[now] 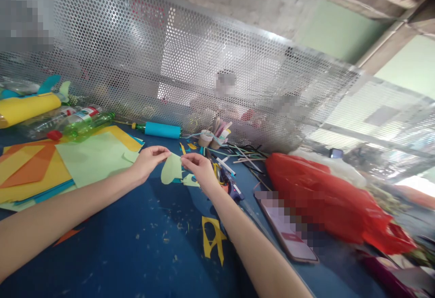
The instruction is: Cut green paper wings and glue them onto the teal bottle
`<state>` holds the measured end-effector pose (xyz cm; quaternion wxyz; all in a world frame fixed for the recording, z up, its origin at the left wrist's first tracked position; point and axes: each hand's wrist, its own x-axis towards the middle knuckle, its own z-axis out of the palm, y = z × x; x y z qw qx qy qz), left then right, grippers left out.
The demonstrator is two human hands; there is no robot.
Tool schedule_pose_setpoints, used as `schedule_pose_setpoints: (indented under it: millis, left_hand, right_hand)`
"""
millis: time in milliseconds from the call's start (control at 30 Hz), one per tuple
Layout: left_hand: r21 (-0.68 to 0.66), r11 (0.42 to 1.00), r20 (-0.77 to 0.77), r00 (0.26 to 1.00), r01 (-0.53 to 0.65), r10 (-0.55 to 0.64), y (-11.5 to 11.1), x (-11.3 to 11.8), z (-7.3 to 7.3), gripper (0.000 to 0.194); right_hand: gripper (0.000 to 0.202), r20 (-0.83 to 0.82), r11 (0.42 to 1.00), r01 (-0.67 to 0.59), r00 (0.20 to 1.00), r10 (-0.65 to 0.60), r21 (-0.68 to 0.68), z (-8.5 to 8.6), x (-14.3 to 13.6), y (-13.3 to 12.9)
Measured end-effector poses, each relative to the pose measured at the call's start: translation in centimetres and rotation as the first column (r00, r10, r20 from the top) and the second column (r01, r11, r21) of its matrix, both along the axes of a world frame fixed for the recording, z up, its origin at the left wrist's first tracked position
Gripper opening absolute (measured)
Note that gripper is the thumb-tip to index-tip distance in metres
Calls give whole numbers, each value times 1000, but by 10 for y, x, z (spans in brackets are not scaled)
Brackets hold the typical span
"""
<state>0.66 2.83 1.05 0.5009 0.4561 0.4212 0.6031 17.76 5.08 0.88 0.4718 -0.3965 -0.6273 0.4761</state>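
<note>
Between both hands hangs a pale green paper cut-out [171, 170] with a rounded lower edge, raised over the blue table. My left hand [151, 161] pinches its upper left corner between thumb and fingers. At the upper right corner, my right hand [200, 167] is closed in a pinch on the same paper. Just past the right hand lie a dark blue glue gun [234, 188] and a white pen [228, 167]. Green paper scraps [190, 180] are partly hidden behind the right fingers.
Coloured paper sheets [90, 162] and plastic bottles [86, 123] lie at left. A blue-wrapped bottle [162, 130] rests at the back before a perforated metal screen [190, 53]. To the right are a phone [288, 234] and a red plastic bag [326, 198]. A yellow paper offcut [208, 239] lies in front.
</note>
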Motion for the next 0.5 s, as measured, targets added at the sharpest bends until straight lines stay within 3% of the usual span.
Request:
schedule_pose_setpoints:
  millis: [233,500]
  left_hand:
    - [-26,999,21,1000,-18,19,-3,2,7,23]
    - [-29,999,35,999,39,-37,2,0,0,19]
  right_hand:
    - [22,-15,1000,29,999,-30,-8,3,0,-1]
    - [23,-42,999,-6,999,5,-38,3,7,8]
